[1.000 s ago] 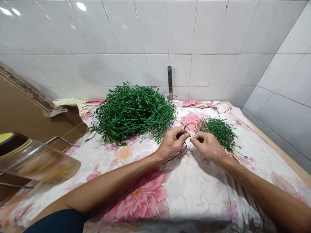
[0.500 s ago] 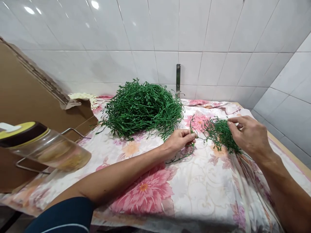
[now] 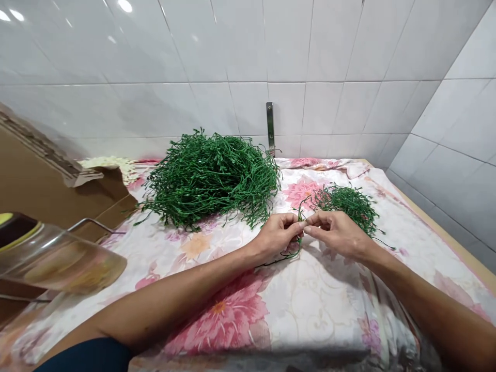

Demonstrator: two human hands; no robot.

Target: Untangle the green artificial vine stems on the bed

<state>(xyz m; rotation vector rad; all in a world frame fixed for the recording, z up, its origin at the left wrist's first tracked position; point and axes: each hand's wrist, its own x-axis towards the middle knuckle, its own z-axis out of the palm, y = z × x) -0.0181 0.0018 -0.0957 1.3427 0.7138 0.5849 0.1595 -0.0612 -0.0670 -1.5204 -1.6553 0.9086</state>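
My left hand [image 3: 279, 235] pinches a thin green artificial plant stem [image 3: 299, 247], whose lower end curves down over the cloth. Against its fingertips, my right hand [image 3: 336, 232] is closed in a pinch; what lies between those fingers is too small to make out. Just behind the right hand is a small heap of green sprigs [image 3: 351, 202], partly covered by it. A much larger pile of green sprigs [image 3: 211, 178] lies to the left, beyond my left forearm.
A flowered cloth [image 3: 321, 305] covers the table. At left stand a cardboard box [image 3: 46, 181] and a clear bottle [image 3: 73, 258] with a dark and yellow lid, tilted in view, near a bent metal wire. A tiled wall [image 3: 217, 108] with a metal bracket [image 3: 270, 124] rises behind.
My right hand has left the small heap and moved left to meet my left hand's fingertips. The left hand keeps its pinch on the stem. The view has turned slightly right.
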